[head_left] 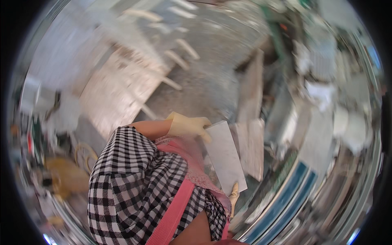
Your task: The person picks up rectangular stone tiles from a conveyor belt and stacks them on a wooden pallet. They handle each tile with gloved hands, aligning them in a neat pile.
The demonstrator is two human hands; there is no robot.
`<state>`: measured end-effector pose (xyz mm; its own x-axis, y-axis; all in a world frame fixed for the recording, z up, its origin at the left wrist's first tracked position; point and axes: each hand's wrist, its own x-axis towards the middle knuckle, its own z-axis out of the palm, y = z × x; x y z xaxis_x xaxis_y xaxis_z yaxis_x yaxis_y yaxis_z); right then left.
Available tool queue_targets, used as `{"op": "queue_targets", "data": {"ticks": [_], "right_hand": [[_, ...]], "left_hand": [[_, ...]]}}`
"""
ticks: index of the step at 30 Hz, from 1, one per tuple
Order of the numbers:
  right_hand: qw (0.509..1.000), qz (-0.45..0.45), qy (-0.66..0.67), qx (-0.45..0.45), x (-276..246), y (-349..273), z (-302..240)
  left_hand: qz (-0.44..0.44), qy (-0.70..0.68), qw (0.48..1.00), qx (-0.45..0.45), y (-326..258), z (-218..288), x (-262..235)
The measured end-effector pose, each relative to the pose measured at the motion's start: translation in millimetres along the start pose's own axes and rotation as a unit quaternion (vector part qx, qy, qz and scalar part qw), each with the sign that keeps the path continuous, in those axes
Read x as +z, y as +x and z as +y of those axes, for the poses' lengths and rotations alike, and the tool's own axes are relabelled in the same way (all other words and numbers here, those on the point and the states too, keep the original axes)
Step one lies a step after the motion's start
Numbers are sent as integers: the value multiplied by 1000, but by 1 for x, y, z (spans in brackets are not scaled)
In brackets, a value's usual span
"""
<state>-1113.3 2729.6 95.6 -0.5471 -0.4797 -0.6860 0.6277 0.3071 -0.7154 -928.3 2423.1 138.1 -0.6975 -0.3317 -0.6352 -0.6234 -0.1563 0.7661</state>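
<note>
Holding a pale grey rectangular panel [226, 157] between two gloved hands

Gripping the panel's far left corner, the left hand in a cream-yellow rubber glove [190, 126] has its fingers closed around the edge. The right hand in a matching cream-yellow glove [234, 196] clasps the near right corner, though most of its fingers are hidden. The panel slants in front of the pink lace-trimmed apron [191, 157], apparently clear of any support. To its right is a weathered pale brown wooden board [252, 149]; farther right lie long blue strips with pale edges [281, 200].

The step in hand looks like a two-handed carry. Any further move would call for both ends to be kept supported and the corners steered past the board; the surroundings are too blurred to judge a resting place.
</note>
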Motion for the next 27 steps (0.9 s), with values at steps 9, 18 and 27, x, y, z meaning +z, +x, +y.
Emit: {"op": "queue_targets", "data": {"ticks": [9, 18, 27], "right_hand": [[941, -262, -203, -62, 173, 60, -22], [865, -376, -319, -90, 408, 54, -33], [746, -534, -341, -207, 622, 30, -126]], "left_hand": [[295, -227, 928, -26, -141, -156, -57], [365, -339, 867, 29, -262, -214, -148], [483, -240, 825, 170, -280, -219, -282]]}}
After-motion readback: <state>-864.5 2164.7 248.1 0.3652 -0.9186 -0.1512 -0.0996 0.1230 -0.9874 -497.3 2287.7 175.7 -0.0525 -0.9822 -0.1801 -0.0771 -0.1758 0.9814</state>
